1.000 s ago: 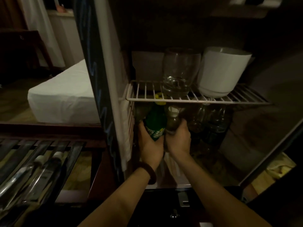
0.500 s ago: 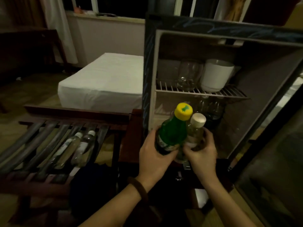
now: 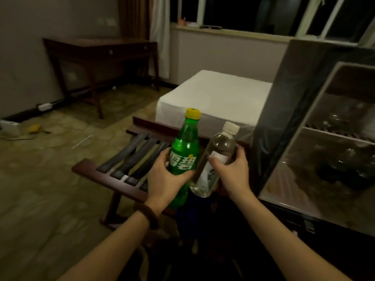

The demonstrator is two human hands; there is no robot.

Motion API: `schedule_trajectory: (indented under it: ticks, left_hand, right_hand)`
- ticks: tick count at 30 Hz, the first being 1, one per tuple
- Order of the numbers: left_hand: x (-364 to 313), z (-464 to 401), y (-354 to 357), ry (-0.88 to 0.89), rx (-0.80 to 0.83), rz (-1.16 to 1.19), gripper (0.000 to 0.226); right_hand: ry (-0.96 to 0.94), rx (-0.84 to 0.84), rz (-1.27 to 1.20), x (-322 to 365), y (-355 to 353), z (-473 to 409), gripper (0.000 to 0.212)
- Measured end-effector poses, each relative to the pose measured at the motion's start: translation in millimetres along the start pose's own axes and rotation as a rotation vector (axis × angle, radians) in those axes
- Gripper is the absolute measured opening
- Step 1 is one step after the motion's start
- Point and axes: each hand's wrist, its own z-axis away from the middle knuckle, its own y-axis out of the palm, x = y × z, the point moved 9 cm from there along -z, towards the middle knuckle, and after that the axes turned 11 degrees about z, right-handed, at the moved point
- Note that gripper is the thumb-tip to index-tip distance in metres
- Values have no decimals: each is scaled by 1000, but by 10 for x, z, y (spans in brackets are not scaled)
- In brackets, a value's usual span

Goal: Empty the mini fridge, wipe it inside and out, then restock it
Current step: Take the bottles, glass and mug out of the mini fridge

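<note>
My left hand (image 3: 162,179) grips a green soda bottle (image 3: 183,151) with a yellow cap. My right hand (image 3: 233,171) grips a clear water bottle (image 3: 217,157) with a white cap. Both bottles tilt slightly and are held side by side above the slatted wooden luggage rack (image 3: 125,157). The open mini fridge (image 3: 304,126) stands at the right. Its wire shelf (image 3: 341,132) and dark bottles (image 3: 345,165) on the fridge floor look blurred.
A bed with a white sheet (image 3: 215,98) lies behind the rack. A dark wooden desk (image 3: 101,57) stands against the far left wall. A paper roll (image 3: 10,128) and a yellow item (image 3: 34,128) lie on the patterned floor at left.
Both hands pulled the green and clear bottles out of the fridge's lower compartment and carried them left, over the luggage rack. My view swung left, away from the fridge.
</note>
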Motion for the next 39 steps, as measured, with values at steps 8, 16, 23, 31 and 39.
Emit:
schedule_trajectory:
  ticks: [8, 16, 23, 31, 39]
  left_hand:
    - [1278, -1058, -986, -171, -184, -227, 69]
    - [2142, -2005, -944, -307, -155, -526, 74]
    - [2786, -2407, -767, -466, 66, -768, 60]
    - [2680, -2343, -585, -312, 187, -998, 74]
    - [1791, -1841, -189, 31, 170, -661, 51]
  right_hand:
    - [150, 251, -56, -553, 1717, -601, 58]
    - [370, 429, 96, -1251, 3138, -1271, 69]
    - [667, 525, 248, -1725, 3704, -1266, 77]
    - [293, 634, 534, -1407, 3725, -1103, 66]
    - [128, 532, 401, -937, 2646, -1042, 47]
